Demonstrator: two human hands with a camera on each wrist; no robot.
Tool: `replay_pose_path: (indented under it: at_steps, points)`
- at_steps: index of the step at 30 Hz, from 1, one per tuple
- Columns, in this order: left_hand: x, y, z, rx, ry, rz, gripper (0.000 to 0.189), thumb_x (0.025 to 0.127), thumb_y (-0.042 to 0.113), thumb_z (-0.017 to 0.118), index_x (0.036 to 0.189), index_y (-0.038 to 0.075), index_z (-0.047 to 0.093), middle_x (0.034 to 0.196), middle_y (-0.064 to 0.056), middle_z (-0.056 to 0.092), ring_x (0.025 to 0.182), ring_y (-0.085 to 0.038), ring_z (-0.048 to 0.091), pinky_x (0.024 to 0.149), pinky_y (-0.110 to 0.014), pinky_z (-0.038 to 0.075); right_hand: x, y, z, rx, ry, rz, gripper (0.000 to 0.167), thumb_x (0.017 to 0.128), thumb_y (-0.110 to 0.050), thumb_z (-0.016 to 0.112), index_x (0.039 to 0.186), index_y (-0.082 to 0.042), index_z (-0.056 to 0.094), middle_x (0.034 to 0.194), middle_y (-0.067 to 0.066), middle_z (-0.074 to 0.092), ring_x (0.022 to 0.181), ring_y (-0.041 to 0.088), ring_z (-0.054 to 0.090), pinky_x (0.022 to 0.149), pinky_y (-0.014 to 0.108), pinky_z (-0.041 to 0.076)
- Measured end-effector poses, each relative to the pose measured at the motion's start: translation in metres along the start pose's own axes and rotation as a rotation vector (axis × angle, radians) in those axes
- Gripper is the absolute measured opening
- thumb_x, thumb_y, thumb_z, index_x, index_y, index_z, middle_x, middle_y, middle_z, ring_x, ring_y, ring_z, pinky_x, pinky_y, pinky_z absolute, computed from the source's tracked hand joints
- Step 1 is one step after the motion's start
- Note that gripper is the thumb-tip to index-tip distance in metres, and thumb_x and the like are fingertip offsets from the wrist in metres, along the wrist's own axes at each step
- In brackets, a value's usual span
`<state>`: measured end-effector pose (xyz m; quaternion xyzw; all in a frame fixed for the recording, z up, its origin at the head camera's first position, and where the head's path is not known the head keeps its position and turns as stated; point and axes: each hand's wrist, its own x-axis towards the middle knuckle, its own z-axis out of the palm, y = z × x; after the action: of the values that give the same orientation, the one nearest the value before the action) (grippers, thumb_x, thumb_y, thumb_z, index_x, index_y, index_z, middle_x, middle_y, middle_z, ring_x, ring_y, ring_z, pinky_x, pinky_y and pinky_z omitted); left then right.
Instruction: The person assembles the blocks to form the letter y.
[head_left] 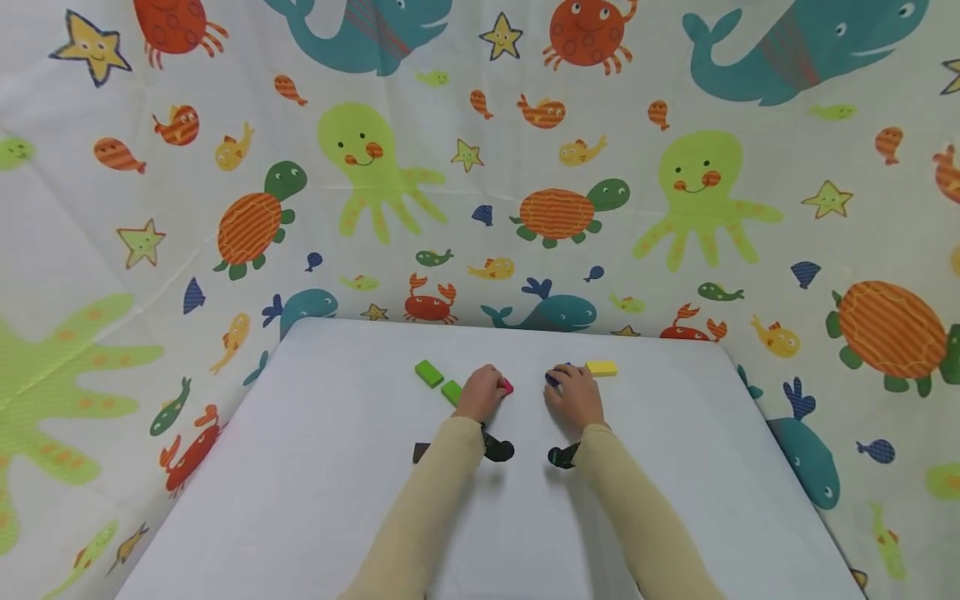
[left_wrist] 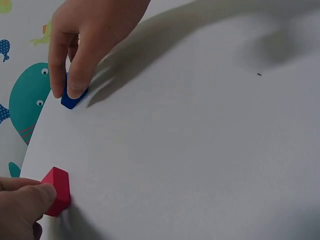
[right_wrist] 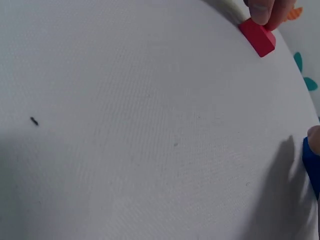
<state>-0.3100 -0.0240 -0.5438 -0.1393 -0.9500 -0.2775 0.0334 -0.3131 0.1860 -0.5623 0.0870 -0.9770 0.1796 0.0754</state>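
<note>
My left hand (head_left: pixel 480 393) pinches a red block (left_wrist: pixel 61 192) between thumb and fingers, close over the white table. In the head view only a corner of that block shows past the fingertips. To the right, my right hand (head_left: pixel 577 396) grips a blue block (left_wrist: pixel 74 98) from above, thumb and fingers on its sides. The right wrist view catches just part of the blue block (right_wrist: pixel 312 167) at its edge. Two green blocks lie left of my left hand: one (head_left: pixel 429 373) farther out, the other (head_left: pixel 452 392) partly behind the hand. A yellow block (head_left: pixel 602 368) lies just beyond my right hand.
The white table (head_left: pixel 322 467) ends at a back edge a little past the blocks. Behind and beside it hangs a cloth (head_left: pixel 480 175) printed with sea animals. Dark wrist gear (head_left: pixel 498 450) juts from the left sleeve, and similar gear (head_left: pixel 562 456) from the right.
</note>
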Motion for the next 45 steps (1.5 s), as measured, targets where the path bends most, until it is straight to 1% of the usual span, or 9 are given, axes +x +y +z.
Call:
replay_pose_path:
  at_steps: [3, 7, 10, 16, 23, 29, 34, 38, 45]
  points:
    - [-0.001, 0.002, 0.001, -0.016, 0.007, -0.017, 0.006, 0.087, 0.006, 0.073, 0.088, 0.001, 0.071, 0.088, -0.007, 0.061, 0.083, -0.021, 0.057, 0.081, -0.033, 0.051, -0.001, 0.000, -0.002, 0.078, 0.037, 0.067, 0.044, 0.093, -0.030, 0.064, 0.132, -0.010, 0.061, 0.141, 0.017, 0.048, 0.126, 0.044, 0.042, 0.101, 0.060, 0.038]
    - [-0.001, 0.007, 0.004, -0.048, -0.003, -0.035, 0.008, 0.086, 0.004, 0.074, 0.092, 0.000, 0.071, 0.092, -0.008, 0.062, 0.086, -0.021, 0.058, 0.083, -0.034, 0.051, -0.002, 0.000, -0.002, 0.144, 0.013, 0.168, 0.049, 0.093, -0.031, 0.065, 0.136, -0.008, 0.057, 0.145, 0.023, 0.042, 0.127, 0.045, 0.039, 0.101, 0.060, 0.037]
    - [0.001, 0.013, 0.008, -0.083, -0.007, -0.051, 0.013, 0.086, 0.003, 0.073, 0.098, 0.000, 0.072, 0.097, -0.009, 0.063, 0.090, -0.021, 0.058, 0.087, -0.034, 0.051, -0.001, 0.000, -0.001, 0.147, -0.003, 0.205, 0.050, 0.094, -0.031, 0.064, 0.138, -0.008, 0.056, 0.146, 0.023, 0.041, 0.131, 0.043, 0.037, 0.105, 0.059, 0.035]
    - [0.003, 0.029, 0.015, -0.138, -0.009, -0.065, 0.019, 0.087, 0.005, 0.073, 0.105, 0.000, 0.073, 0.106, -0.010, 0.065, 0.099, -0.023, 0.061, 0.094, -0.034, 0.050, 0.001, -0.003, -0.002, 0.171, 0.044, 0.251, 0.048, 0.094, -0.028, 0.064, 0.138, -0.008, 0.056, 0.148, 0.023, 0.038, 0.133, 0.043, 0.037, 0.107, 0.059, 0.032]
    - [0.008, 0.029, 0.025, -0.146, 0.022, -0.053, 0.022, 0.087, 0.006, 0.073, 0.108, 0.000, 0.073, 0.106, -0.010, 0.066, 0.099, -0.023, 0.061, 0.092, -0.033, 0.050, 0.003, 0.002, 0.006, 0.193, 0.037, 0.250, 0.048, 0.095, -0.028, 0.065, 0.138, -0.009, 0.056, 0.146, 0.023, 0.040, 0.133, 0.044, 0.038, 0.107, 0.058, 0.033]
    - [0.008, 0.025, 0.027, -0.227, 0.022, -0.087, 0.026, 0.088, 0.006, 0.072, 0.114, 0.000, 0.071, 0.109, -0.011, 0.066, 0.102, -0.024, 0.060, 0.094, -0.035, 0.050, 0.003, 0.004, 0.013, 0.315, 0.059, 0.241, 0.047, 0.094, -0.026, 0.066, 0.136, -0.008, 0.058, 0.145, 0.023, 0.039, 0.135, 0.042, 0.034, 0.108, 0.056, 0.032]
    - [0.010, 0.022, 0.025, -0.186, 0.023, -0.034, 0.020, 0.087, 0.006, 0.073, 0.106, 0.000, 0.074, 0.107, -0.011, 0.066, 0.100, -0.024, 0.061, 0.093, -0.036, 0.050, 0.005, 0.000, 0.009, 0.367, 0.094, 0.237, 0.047, 0.093, -0.025, 0.067, 0.135, -0.007, 0.058, 0.145, 0.022, 0.038, 0.135, 0.041, 0.035, 0.110, 0.055, 0.031]
    - [0.010, 0.023, 0.024, -0.143, 0.006, -0.017, 0.017, 0.087, 0.006, 0.074, 0.102, 0.001, 0.075, 0.105, -0.009, 0.066, 0.099, -0.023, 0.061, 0.093, -0.035, 0.050, 0.006, -0.003, 0.006, 0.359, 0.078, 0.209, 0.048, 0.093, -0.026, 0.068, 0.135, -0.006, 0.058, 0.144, 0.023, 0.038, 0.134, 0.041, 0.035, 0.110, 0.055, 0.030]
    - [0.008, 0.029, 0.019, -0.154, -0.005, 0.002, 0.017, 0.086, 0.004, 0.073, 0.103, -0.001, 0.075, 0.105, -0.011, 0.067, 0.099, -0.026, 0.061, 0.094, -0.038, 0.049, 0.003, -0.005, 0.009, 0.330, 0.036, 0.225, 0.048, 0.093, -0.028, 0.069, 0.134, -0.006, 0.060, 0.141, 0.023, 0.044, 0.132, 0.040, 0.037, 0.110, 0.055, 0.031]
